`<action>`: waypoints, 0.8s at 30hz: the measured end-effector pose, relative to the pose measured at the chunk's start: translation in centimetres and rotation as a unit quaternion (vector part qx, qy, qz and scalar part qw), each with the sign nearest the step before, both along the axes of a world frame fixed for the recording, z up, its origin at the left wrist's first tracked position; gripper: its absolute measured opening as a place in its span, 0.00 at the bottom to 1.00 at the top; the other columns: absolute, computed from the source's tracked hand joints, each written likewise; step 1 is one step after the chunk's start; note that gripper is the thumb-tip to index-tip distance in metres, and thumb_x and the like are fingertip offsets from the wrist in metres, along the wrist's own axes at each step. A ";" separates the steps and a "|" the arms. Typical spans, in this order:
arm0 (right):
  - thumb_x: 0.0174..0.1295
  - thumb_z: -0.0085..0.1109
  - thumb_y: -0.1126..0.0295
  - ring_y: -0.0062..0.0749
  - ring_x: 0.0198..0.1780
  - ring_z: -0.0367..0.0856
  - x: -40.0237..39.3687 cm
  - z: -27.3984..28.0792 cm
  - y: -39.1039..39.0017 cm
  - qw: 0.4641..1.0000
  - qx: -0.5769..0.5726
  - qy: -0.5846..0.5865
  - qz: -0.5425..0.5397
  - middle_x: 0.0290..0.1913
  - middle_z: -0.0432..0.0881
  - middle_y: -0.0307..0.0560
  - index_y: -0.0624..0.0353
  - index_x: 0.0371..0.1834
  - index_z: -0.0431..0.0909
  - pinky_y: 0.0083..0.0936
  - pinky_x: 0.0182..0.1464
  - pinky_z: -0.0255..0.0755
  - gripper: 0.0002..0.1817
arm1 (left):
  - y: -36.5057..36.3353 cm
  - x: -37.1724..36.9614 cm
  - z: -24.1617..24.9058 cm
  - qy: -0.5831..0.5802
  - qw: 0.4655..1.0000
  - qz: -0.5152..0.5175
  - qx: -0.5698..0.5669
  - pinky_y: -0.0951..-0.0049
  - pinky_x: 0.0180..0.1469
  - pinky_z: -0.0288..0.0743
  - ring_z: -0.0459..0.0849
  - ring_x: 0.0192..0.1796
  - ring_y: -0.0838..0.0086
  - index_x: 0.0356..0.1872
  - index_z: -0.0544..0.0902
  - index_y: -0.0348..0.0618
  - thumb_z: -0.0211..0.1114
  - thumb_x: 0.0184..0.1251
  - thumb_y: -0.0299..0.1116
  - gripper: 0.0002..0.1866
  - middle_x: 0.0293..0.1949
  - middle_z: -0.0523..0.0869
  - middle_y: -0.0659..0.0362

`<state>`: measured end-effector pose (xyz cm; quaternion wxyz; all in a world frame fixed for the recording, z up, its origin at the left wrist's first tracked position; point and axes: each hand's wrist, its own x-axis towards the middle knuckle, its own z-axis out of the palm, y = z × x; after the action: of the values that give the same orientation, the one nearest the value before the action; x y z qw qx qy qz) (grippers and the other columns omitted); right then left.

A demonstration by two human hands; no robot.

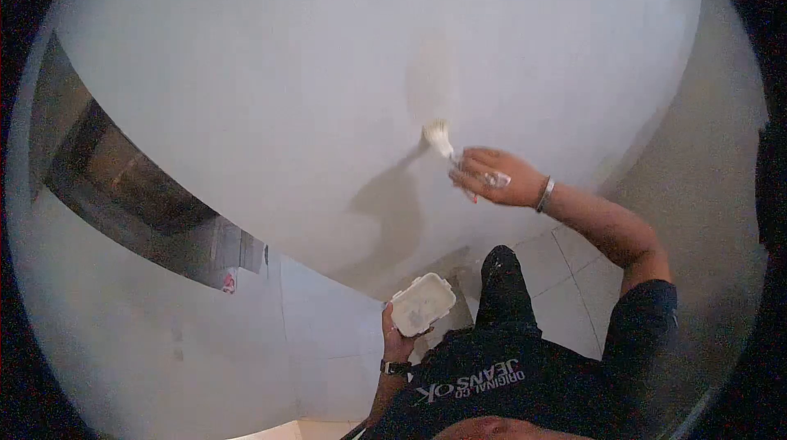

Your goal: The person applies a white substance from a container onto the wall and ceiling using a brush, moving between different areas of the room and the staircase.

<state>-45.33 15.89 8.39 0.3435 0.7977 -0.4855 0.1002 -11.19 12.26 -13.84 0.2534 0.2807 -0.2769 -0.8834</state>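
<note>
My right hand (494, 178) is closed around the handle of a paintbrush (438, 138). White paint coats the bristles, which are at the pale wall (287, 96); a darker, damp-looking patch shows just above them. White smears mark the back of this hand. Lower down, my left hand (398, 342) grips a white rectangular plastic tub (424, 304) by its side and from below. Whitish stuff lies inside the tub. The fingers under it are mostly hidden.
Grey floor tiles (566, 276) lie below, where a dark shoe (502, 264) stands near the wall's foot. To the left, a dark opening (123, 170) shows beyond the wall's edge. Shadows of the arm and brush fall on the wall.
</note>
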 end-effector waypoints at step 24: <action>0.52 0.62 0.69 0.40 0.53 0.80 7.1 -13.6 5.7 0.943 0.231 -0.223 0.089 0.51 0.79 0.46 0.47 0.49 0.80 0.38 0.55 0.75 0.18 | 0.4 0.3 -1.2 0.024 0.969 0.090 -0.228 0.64 0.50 0.80 0.81 0.55 0.66 0.61 0.69 0.38 0.43 0.74 0.51 0.28 0.53 0.80 0.52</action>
<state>-38.24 21.58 -5.26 0.0224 0.8521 -0.4868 0.1910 -10.86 12.70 -15.07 0.3956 0.2179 -0.4386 -0.7769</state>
